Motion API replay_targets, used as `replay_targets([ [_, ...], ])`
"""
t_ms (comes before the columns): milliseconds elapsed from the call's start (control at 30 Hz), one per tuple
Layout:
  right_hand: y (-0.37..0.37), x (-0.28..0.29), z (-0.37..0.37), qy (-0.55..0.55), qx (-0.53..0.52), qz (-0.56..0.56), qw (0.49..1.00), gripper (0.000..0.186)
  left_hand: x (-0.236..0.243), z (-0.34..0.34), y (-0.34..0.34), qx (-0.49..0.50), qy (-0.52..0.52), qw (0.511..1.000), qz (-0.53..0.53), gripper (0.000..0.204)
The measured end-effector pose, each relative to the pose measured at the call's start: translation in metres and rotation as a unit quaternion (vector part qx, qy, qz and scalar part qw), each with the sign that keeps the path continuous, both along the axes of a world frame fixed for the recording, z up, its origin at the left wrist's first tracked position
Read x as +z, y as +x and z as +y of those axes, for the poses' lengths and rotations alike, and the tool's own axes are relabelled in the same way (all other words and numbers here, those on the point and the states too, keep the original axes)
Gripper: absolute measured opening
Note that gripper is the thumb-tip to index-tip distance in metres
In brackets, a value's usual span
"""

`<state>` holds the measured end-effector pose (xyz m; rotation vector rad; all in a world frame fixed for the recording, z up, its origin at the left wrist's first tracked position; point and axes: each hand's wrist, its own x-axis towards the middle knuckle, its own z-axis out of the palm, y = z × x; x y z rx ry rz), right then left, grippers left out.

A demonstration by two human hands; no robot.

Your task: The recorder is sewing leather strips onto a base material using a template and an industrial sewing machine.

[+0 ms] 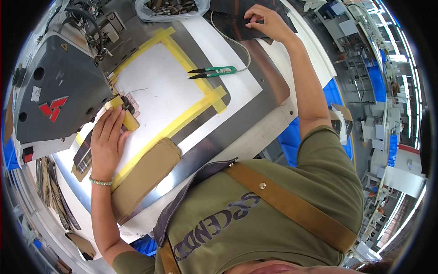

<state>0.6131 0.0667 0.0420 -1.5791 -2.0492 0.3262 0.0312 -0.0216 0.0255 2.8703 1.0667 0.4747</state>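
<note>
My left hand [108, 137] lies with its fingers stretched out over a yellow block [131, 121] beside the sewing machine's needle area, thumb apart from the fingers. Under that wrist a dark plaid strip [84, 157] shows in part; the hand hides the rest. My right hand [269, 23] is at the far right, above a dark sheet [230, 18], its fingers loosely curled with a gap at the thumb and nothing visible between them. Green-handled thread snips [212, 71] with black blades rest on the work surface between the hands, tied to a cord [248, 55].
At the left looms the grey sewing machine head [57, 91]. Yellow tape [182, 57] frames a white sheet [157, 75]. A brown padded piece [148, 176] lies near me. Fabric strips [50, 192] hang at the left; a plastic bag [172, 10] of small pieces sits at the back.
</note>
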Motion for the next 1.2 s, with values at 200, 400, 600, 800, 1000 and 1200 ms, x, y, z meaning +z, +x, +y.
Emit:
replay_targets([
  [200, 0.003, 0.001, 0.008, -0.071, 0.004, -0.037, 0.997, 0.017, -0.002, 0.001, -0.005, 0.0, 0.002, 1.0, -0.01, 0.052],
  [400, 0.005, 0.036, 0.027, 0.058, 0.025, -0.002, 0.998, 0.02, -0.001, -0.001, -0.004, -0.002, 0.014, 1.0, -0.005, 0.051],
  [600, -0.15, 0.088, 0.004, -0.027, 0.228, 0.043, 0.972, 0.012, -0.008, 0.001, 0.018, 0.006, 0.073, 0.995, -0.071, 0.033],
  [800, -0.277, 0.021, 0.004, -0.131, 0.363, 0.024, 0.922, 0.024, -0.014, -0.004, 0.006, 0.024, 0.079, 0.99, -0.116, 0.025],
  [1000, -0.299, -0.006, 0.016, -0.113, 0.29, -0.027, 0.95, 0.027, -0.005, -0.004, 0.011, 0.008, 0.067, 0.993, -0.099, 0.034],
  [1200, -0.303, -0.006, 0.017, -0.128, 0.261, -0.031, 0.956, 0.027, -0.007, -0.002, 0.011, 0.007, 0.043, 0.997, -0.057, 0.04],
])
